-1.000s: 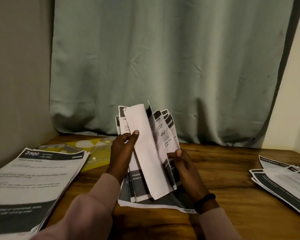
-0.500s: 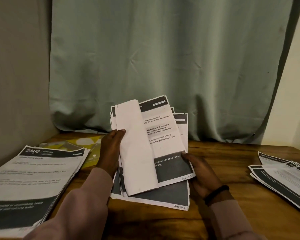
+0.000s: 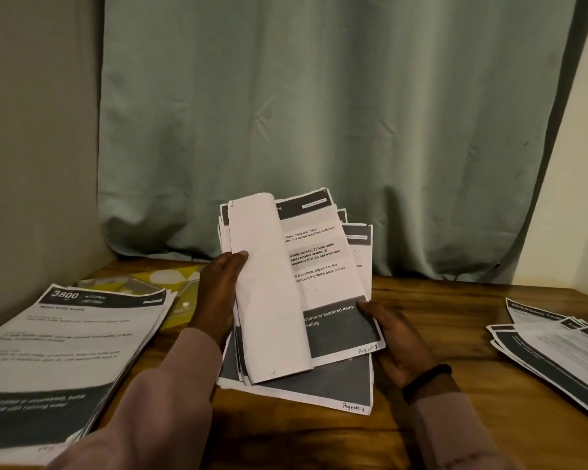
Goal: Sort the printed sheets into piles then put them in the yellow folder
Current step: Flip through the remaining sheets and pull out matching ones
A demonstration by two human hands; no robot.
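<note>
Left hand (image 3: 218, 296) grip curls round folded-back sheets (image 3: 269, 286); right hand (image 3: 396, 337) pinches the stack's right edge. Yellow folder (image 3: 180, 305) lies far left, contents unclear.

Bare bench (image 3: 438, 310) lies open at three o'clock of the held sheets (image 3: 319, 266), up to the right pile (image 3: 557, 351). At nine o'clock the left pile (image 3: 65, 351) and yellow folder (image 3: 174, 279) block passage. The curtain (image 3: 319, 130) closes twelve o'clock.
</note>
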